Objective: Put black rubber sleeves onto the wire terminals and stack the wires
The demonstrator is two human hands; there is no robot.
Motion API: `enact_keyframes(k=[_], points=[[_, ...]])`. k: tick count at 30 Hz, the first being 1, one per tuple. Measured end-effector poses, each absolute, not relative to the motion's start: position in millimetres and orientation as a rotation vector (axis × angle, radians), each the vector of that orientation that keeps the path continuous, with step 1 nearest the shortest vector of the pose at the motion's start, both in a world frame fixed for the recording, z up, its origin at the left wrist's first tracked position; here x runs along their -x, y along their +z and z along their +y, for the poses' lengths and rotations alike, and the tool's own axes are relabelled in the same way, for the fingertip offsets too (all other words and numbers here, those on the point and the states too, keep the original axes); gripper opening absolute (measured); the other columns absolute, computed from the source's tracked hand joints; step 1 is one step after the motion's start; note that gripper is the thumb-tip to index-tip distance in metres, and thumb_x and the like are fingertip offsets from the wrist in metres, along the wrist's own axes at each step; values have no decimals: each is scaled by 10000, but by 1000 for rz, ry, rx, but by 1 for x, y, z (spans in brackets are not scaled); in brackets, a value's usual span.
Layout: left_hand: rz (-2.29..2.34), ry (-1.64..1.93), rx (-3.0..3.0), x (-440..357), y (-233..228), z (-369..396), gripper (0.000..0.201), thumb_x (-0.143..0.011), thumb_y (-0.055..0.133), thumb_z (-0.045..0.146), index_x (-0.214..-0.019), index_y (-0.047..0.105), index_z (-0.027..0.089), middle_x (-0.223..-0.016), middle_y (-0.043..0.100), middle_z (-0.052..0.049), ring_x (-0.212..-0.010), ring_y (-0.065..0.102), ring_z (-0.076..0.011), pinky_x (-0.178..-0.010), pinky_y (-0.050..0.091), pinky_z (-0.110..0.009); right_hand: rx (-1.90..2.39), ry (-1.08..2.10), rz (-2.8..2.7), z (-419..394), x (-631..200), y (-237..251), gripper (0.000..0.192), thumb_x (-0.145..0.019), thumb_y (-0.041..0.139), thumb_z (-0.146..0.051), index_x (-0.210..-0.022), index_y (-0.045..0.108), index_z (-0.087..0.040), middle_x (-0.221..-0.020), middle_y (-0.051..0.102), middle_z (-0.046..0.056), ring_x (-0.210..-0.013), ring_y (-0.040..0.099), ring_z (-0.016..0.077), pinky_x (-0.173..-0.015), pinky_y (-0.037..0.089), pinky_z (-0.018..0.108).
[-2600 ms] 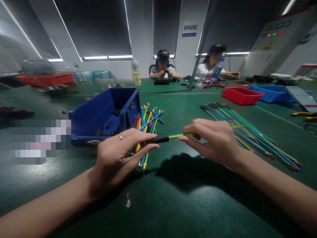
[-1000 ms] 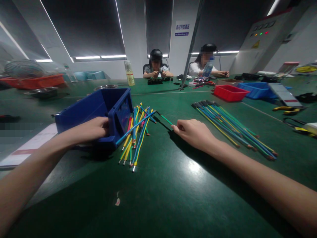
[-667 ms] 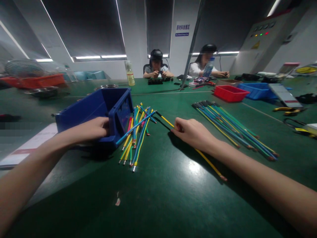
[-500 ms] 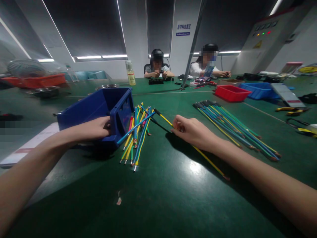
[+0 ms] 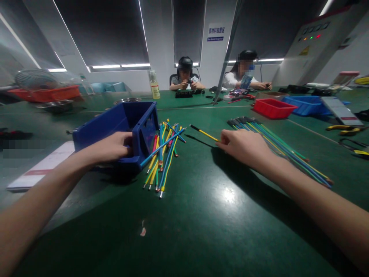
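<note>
My right hand (image 5: 245, 148) is closed around a yellow wire (image 5: 208, 135), whose black-sleeved end points up and to the left; the rest is hidden behind the hand. Just beyond that hand several blue, green and yellow wires (image 5: 291, 157) lie side by side, black ends away from me. On the left, my left hand (image 5: 117, 147) is curled over the low edge of a dark blue bin (image 5: 145, 132), its fingertips partly hidden. Against the bin's right side rests a loose pile of yellow, blue, green and red wires (image 5: 163, 161) with metal ends.
A red tray (image 5: 273, 109) and a lighter blue tray (image 5: 305, 105) stand at the back right, near yellow-handled pliers (image 5: 346, 129). A booklet (image 5: 40, 165) lies left of the bin. Behind stands a bottle (image 5: 154, 85). Two people (image 5: 186, 77) sit across the green table (image 5: 201, 231).
My right hand has moved right with the yellow wire, away from the pile and toward the row of wires. My left hand stays at the bin. The view has shifted slightly.
</note>
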State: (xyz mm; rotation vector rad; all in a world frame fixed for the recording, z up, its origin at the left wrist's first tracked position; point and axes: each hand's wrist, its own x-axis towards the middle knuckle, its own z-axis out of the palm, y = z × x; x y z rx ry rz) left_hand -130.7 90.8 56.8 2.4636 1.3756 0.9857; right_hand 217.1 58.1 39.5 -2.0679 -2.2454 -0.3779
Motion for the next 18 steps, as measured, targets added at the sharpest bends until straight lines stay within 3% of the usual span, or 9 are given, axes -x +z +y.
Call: enact_keyframes(k=[5, 12, 18], points=[[1307, 497, -2205, 132, 59, 90, 227, -731, 537, 107, -901, 687, 121, -786, 746, 1, -698, 679, -163, -639, 580, -298, 2242, -448, -2140, 68, -241, 34, 324, -866, 459, -468, -819, 654, -213, -850, 665, 72, -740, 597, 224, -498, 247, 276], [1360, 417, -2051, 135, 56, 97, 300, -631, 561, 151, -894, 702, 174, -806, 737, 16, -710, 665, -177, -751, 558, -300, 2386, -497, -2012, 84, -273, 23, 343, -875, 452, -450, -875, 673, -187, -969, 635, 117, -841, 597, 266, -549, 311, 299], [1407, 399, -2034, 136, 53, 100, 386, -579, 515, 178, -913, 705, 219, -879, 737, 31, -836, 675, -223, -779, 550, -299, 2424, -445, -2012, 89, -284, 20, 359, -895, 438, -436, -864, 672, -166, -961, 619, 142, -902, 577, 286, -598, 338, 316]])
